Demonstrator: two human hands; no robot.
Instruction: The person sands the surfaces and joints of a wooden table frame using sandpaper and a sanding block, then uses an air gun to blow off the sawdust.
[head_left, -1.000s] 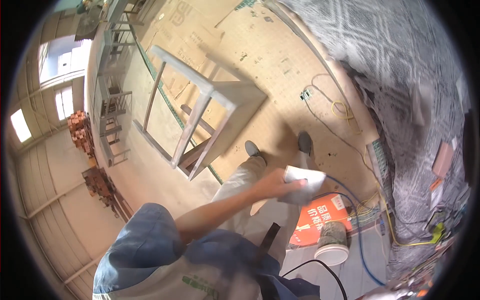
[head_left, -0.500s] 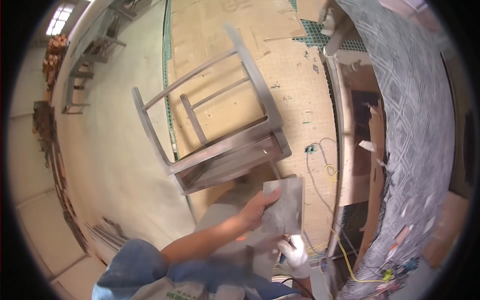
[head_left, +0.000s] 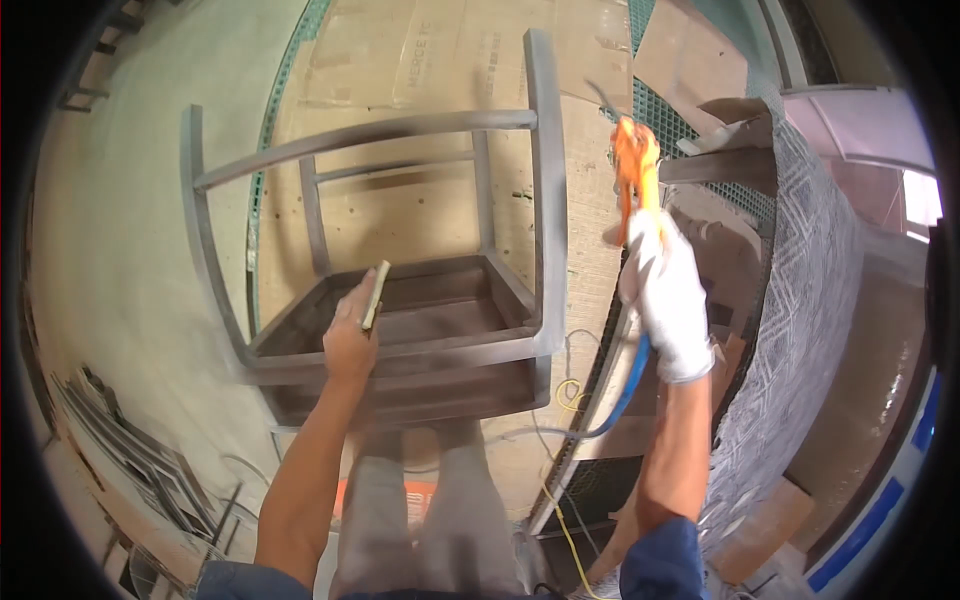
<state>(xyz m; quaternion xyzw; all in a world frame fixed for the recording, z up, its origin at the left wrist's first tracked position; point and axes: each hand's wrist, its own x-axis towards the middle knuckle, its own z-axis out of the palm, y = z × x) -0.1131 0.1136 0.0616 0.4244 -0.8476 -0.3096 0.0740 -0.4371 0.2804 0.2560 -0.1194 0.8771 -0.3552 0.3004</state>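
A grey-brown wooden chair frame (head_left: 551, 200) lies in front of me, its open seat box toward my legs. My left hand (head_left: 350, 338), bare, is closed on a thin pale sanding pad (head_left: 376, 294), seen nearly edge-on above the near rail of the seat box. Whether the hand touches the rail I cannot tell. My right hand (head_left: 668, 290), in a white glove, is wrapped round an orange air blow gun (head_left: 636, 160) raised to the right of the chair. A blue hose (head_left: 630, 385) runs down from it. The blow gun is somewhat blurred.
Cardboard (head_left: 400, 60) covers the work surface, with green mesh (head_left: 672, 120) showing at its edges. A grey patterned cloth (head_left: 800, 290) drapes over something on the right. A yellow cord (head_left: 568, 530) trails near my legs. Dark strips (head_left: 130, 450) lie at the lower left.
My right hand has risen from beside the pad and now grips the blow gun. My left hand has moved left over the seat box, turning the pad edge-on. My view has shifted too.
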